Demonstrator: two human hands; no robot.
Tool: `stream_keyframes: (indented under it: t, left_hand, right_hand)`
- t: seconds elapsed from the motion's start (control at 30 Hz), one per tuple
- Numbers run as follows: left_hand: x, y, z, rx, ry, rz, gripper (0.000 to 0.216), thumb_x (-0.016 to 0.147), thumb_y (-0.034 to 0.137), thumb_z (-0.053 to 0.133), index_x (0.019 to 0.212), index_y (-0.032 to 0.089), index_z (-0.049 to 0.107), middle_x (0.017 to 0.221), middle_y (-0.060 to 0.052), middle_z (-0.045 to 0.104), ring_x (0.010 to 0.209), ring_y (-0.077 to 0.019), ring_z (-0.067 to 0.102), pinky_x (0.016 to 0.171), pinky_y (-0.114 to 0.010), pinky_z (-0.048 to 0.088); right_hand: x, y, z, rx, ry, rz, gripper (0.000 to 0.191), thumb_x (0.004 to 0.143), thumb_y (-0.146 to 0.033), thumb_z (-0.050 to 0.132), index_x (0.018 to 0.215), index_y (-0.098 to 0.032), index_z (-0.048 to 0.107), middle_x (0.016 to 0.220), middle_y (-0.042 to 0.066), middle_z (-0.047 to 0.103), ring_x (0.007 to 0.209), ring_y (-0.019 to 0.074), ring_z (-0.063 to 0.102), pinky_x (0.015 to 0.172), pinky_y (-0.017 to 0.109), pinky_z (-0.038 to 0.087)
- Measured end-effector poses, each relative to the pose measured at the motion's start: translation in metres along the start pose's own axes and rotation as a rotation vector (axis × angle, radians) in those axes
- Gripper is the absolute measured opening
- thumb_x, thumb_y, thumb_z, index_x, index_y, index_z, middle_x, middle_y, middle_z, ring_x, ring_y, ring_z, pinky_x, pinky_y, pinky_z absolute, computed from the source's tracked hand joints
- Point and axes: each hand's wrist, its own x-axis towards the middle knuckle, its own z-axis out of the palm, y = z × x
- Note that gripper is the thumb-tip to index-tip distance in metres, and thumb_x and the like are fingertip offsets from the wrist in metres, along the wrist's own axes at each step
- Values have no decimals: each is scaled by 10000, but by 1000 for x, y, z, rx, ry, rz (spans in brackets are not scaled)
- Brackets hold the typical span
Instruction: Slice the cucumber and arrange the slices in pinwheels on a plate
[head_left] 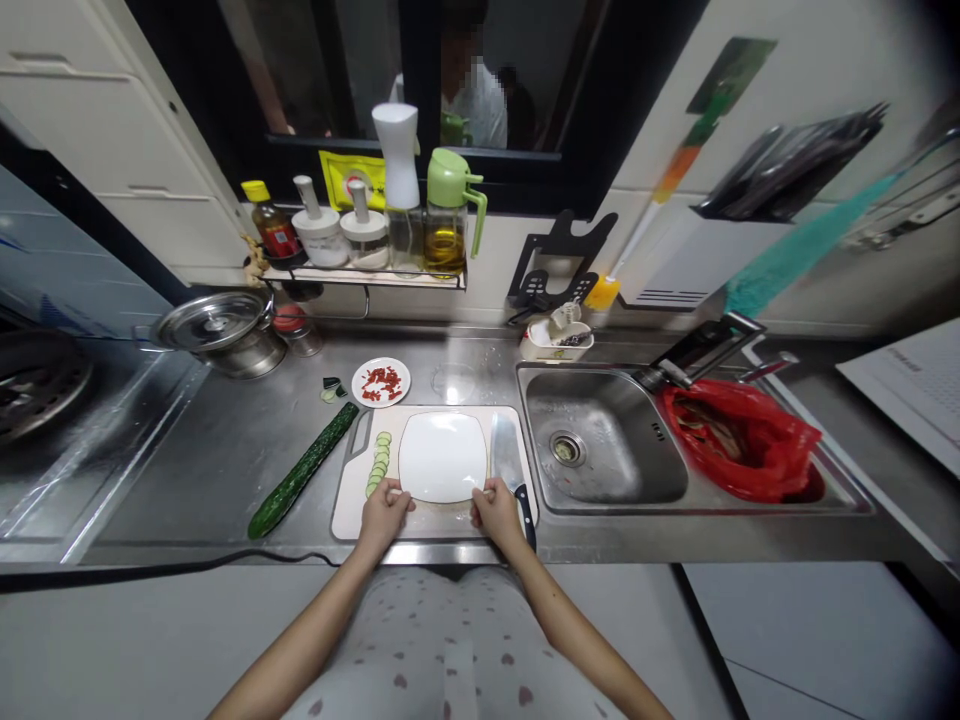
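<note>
A white, rounded-square plate [443, 457] is over the middle of the cutting board [351, 508]. My left hand [385, 517] pinches its near left corner, and my right hand [498, 512] grips the near right corner. Overlapping cucumber slices [379, 463] form a column on the board, left of the plate. Along the board's right side lies a knife [509, 450], its black handle partly behind my right hand. A long cucumber [304, 472] rests on the counter to the left. Chopped red pieces fill a small round plate [405, 385] behind the board.
To the right is a steel sink [615, 490], with a red plastic bag [750, 450] beside it under the faucet [739, 335]. A lidded steel pot [225, 335] stands at the back left. Seasoning jars and an oil bottle [448, 225] line a wall shelf [382, 280].
</note>
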Motion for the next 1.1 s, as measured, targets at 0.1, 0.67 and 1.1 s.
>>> stream_keyframes:
  t: [0.1, 0.67, 1.1]
  left_hand:
    - [-1, -1, 0, 6, -10, -12, 322, 683, 428, 635, 863, 203, 490, 590, 24, 667, 346, -74, 442, 387, -177, 295]
    - [-18, 3, -16, 25, -31, -1, 436, 721, 535, 620, 959, 179, 538, 565, 21, 627, 348, -81, 436, 401, -196, 291]
    - [-16, 4, -61, 734, 316, 98, 340, 822, 455, 532, 1057, 210, 552, 841, -33, 648, 781, -217, 621, 648, -282, 367]
  right_hand:
    - [-2, -1, -2, -66, 0, 12, 185, 752, -363, 519, 833, -241, 406, 443, -84, 531, 342, 128, 498, 363, 209, 361]
    - [-4, -3, -7, -203, -4, -6, 125, 799, -321, 520, 847, -226, 454, 459, -75, 547, 360, 122, 519, 404, 197, 365]
    - [-4, -4, -11, -242, -6, 29, 162, 827, -321, 547, 922, -192, 528, 487, -62, 571, 357, 109, 515, 390, 184, 366]
